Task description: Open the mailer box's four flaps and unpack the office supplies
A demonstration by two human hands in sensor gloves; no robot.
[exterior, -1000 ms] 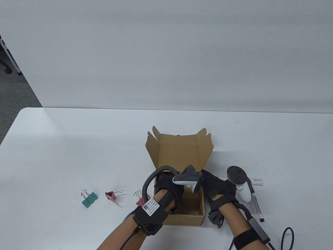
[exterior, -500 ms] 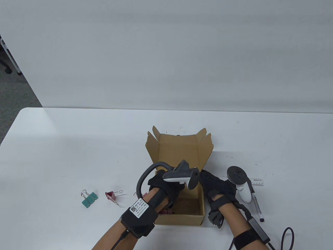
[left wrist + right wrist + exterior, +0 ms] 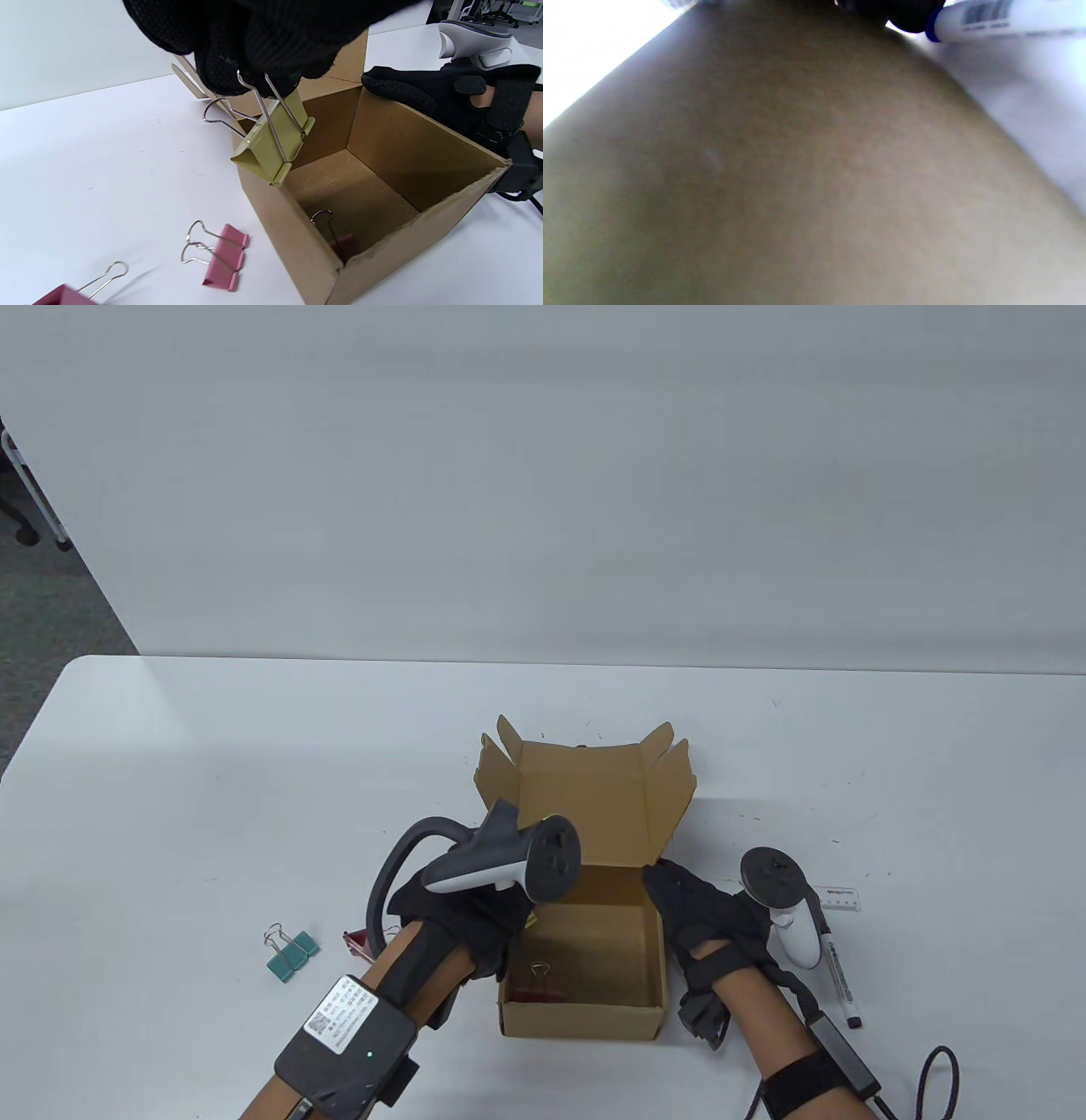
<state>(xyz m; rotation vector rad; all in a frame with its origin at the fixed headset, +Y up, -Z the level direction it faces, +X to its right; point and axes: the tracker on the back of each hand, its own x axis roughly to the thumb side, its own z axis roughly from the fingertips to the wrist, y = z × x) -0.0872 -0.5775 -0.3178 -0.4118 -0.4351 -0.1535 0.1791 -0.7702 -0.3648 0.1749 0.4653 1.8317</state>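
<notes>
A: From above, your left hand [image 3: 462,912] hides its load. The left wrist view shows it: fingers pinching the wire handles of a yellow-green binder clip [image 3: 271,146], hanging over the mailer box [image 3: 581,984] at its 9 o'clock wall.

B: And your right hand [image 3: 704,916]?

A: At the box's 3 o'clock, fingers resting on the wall; gripping or merely touching, I cannot tell. One red clip [image 3: 339,245] lies inside the box.

Matt cardboard box [image 3: 382,169]; seemingly painted-metal clip [image 3: 271,144]
</notes>
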